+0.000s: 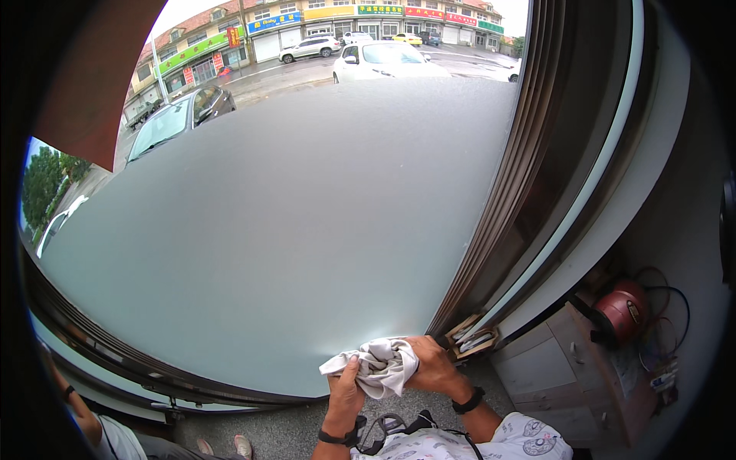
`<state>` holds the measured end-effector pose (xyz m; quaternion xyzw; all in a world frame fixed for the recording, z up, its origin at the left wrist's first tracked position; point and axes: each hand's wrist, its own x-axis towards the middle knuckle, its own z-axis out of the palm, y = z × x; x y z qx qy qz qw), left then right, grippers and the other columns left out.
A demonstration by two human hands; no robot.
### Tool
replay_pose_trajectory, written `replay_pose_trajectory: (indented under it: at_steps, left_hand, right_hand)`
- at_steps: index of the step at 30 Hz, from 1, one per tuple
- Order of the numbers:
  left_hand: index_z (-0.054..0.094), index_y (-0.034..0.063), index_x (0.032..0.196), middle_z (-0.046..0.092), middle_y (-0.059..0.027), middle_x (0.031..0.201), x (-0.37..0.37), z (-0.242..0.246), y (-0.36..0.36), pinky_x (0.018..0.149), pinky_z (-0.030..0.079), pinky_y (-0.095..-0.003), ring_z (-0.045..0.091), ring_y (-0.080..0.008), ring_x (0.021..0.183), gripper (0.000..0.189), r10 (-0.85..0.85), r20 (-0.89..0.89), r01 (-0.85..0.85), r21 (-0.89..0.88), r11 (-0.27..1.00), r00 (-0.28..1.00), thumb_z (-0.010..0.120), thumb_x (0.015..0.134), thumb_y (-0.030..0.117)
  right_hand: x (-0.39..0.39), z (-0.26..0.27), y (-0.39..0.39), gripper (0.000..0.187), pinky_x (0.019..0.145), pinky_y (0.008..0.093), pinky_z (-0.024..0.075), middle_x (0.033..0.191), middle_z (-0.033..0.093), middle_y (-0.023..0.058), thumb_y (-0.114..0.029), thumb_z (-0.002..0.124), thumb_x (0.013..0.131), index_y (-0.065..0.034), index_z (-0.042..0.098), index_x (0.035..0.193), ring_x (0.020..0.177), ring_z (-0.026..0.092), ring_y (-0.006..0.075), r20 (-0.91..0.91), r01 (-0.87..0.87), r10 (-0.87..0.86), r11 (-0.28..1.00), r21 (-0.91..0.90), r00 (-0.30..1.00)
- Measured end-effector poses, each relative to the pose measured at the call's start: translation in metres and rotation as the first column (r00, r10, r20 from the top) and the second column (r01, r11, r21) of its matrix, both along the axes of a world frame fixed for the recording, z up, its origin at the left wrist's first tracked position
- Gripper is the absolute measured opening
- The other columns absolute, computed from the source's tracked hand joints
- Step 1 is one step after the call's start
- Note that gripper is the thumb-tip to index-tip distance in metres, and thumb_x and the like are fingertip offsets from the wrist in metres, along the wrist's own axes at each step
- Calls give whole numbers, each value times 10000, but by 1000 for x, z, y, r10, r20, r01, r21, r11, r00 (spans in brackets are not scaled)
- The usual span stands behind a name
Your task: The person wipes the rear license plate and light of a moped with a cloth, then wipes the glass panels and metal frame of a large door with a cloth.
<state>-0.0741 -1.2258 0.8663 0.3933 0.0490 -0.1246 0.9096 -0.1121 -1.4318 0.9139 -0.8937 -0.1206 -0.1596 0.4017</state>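
Observation:
A crumpled white cloth with greyish patches is bunched between both hands, low in front of the window. My left hand grips its left part, with the thumb lying on top. On the other side my right hand holds the cloth, its fingers partly hidden behind the folds. Beyond the cloth stands a large window pane, frosted over most of its height and see-through in a strip along the top. Whether the cloth touches the glass I cannot tell.
Dark metal framing borders the pane on the right. A wooden cabinet stands at lower right, with a red appliance on top. Another person is at lower left, on the speckled floor. Parked cars show outside.

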Motion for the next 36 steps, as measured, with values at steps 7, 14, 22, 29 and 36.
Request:
replay_pose_trajectory:
  at_steps: [7, 14, 22, 29, 36]
  left_hand:
    - [666, 22, 1132, 717, -86, 1088, -2, -6, 1, 867, 590, -350, 702, -186, 999, 142, 33, -64, -31, 36, 999, 997, 664, 1000, 73]
    - [679, 43, 1141, 714, -62, 1093, -4, -38, 10, 854, 574, -333, 691, -167, 980, 149, 35, -53, -28, 134, 991, 998, 661, 1011, 114]
    - [577, -106, 1156, 685, -187, 992, -25, -42, 59, 779, 650, -443, 731, -291, 917, 324, -62, -242, 145, 340, 929, 968, 559, 1057, 202]
    - [627, -14, 1073, 710, -184, 961, -72, -68, 129, 784, 639, -512, 739, -339, 899, 270, 124, -310, -39, 269, 962, 943, 621, 1021, 251]
    - [640, 21, 1029, 721, -166, 954, -81, -65, 149, 793, 629, -503, 739, -325, 887, 249, 182, -224, -132, 219, 967, 958, 643, 1008, 270]
  right_hand:
    - [22, -54, 11, 589, 878, 390, 572, 1080, 733, 162, -209, 946, 664, -23, 695, 1164, 1003, 732, 305, -138, -73, 125, 940, 332, 983]
    - [28, -95, 39, 428, 849, 323, 579, 1024, 759, 78, -130, 912, 757, -19, 713, 1119, 955, 717, 153, -193, 27, 97, 832, 554, 976]
    - [15, -274, -11, 513, 930, 341, 569, 1149, 705, 31, -157, 895, 791, -71, 631, 1223, 1020, 685, 154, -331, 238, 62, 571, 785, 942]
    - [3, -320, -72, 407, 927, 445, 544, 1124, 674, 100, -339, 759, 851, -78, 645, 1142, 1051, 661, 260, -98, 48, 15, 790, 612, 995]
    - [0, -310, -72, 308, 853, 428, 538, 1026, 682, 128, -231, 720, 830, -47, 680, 1073, 962, 670, 274, -85, 74, -30, 809, 583, 996]
